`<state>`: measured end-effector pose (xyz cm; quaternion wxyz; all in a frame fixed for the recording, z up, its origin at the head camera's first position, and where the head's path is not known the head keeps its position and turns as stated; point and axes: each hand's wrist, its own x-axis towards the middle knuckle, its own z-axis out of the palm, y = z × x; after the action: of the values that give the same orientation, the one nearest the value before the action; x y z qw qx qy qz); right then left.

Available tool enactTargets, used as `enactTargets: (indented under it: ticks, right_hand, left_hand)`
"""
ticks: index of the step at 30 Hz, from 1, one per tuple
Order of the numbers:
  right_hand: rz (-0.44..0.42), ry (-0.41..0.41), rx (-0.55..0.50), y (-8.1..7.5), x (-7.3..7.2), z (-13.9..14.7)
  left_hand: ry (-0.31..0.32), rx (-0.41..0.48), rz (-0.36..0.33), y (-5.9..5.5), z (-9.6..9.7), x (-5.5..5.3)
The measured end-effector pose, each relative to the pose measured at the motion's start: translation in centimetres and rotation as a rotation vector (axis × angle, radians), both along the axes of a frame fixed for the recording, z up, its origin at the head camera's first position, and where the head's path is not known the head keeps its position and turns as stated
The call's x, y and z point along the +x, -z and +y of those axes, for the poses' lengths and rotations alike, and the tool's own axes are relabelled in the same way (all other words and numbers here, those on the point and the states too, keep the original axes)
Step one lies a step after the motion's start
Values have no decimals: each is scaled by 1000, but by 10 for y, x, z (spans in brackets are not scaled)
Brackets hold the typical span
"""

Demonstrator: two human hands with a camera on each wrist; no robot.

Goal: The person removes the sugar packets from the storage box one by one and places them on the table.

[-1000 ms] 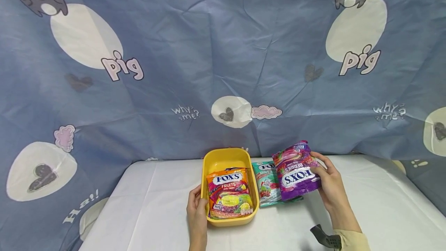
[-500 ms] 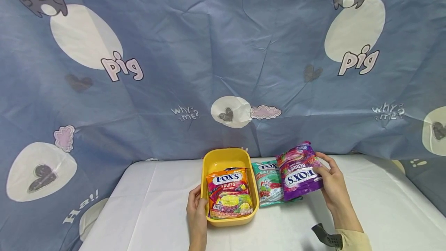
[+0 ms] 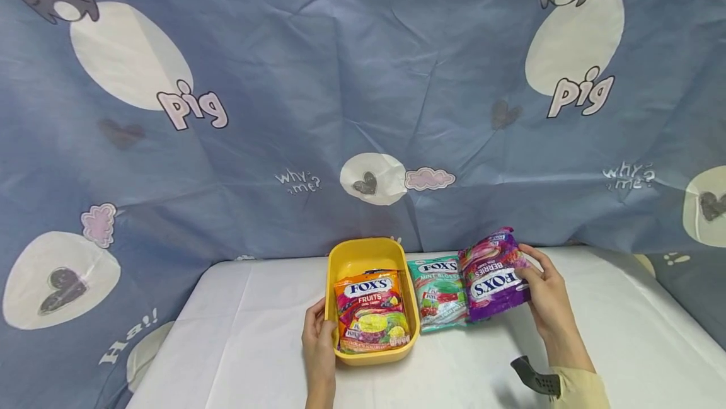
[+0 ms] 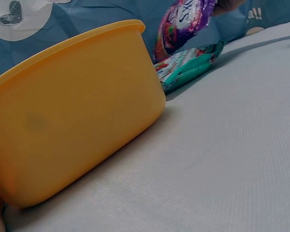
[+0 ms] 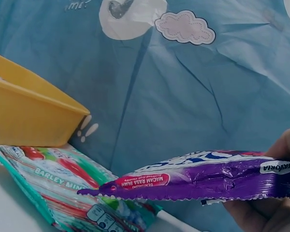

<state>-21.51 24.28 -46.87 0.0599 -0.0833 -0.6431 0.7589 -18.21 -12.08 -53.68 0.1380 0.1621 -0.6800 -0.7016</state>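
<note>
My right hand [image 3: 546, 289] pinches a purple bag of berry candy [image 3: 493, 275] by its right side, its lettering upside down from here. The bag is raised and overlaps the right part of a teal mint candy bag [image 3: 439, 295] lying on the table. In the right wrist view the purple bag [image 5: 208, 179] shows its crimped end above the teal bag [image 5: 63, 186]. My left hand [image 3: 319, 339] grips the left wall of a yellow plastic box [image 3: 363, 249], thumb at the rim. Inside the box lies an orange bag of fruit candy [image 3: 371, 314], partly covering another packet.
A white cloth covers the table [image 3: 249, 333]. Close behind it hangs a blue patterned curtain [image 3: 272, 113]. The teal bag lies right beside the box's right wall. A dark strap [image 3: 534, 377] sticks out from the right sleeve [image 3: 580, 390].
My right hand has moved a little to the right with the purple bag, uncovering more of the teal bag. My left hand stays on the box. The head view has shifted slightly.
</note>
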Motion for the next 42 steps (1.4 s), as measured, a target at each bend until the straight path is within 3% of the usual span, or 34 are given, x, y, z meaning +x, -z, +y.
enactTargets:
  ticks: [32, 42]
  right_hand:
    - [47, -14, 94, 7, 0, 15]
    - [20, -20, 64, 21, -2, 23]
  left_hand:
    - [-2, 5, 14, -2, 1, -1]
    - [-14, -9, -14, -2, 2, 0]
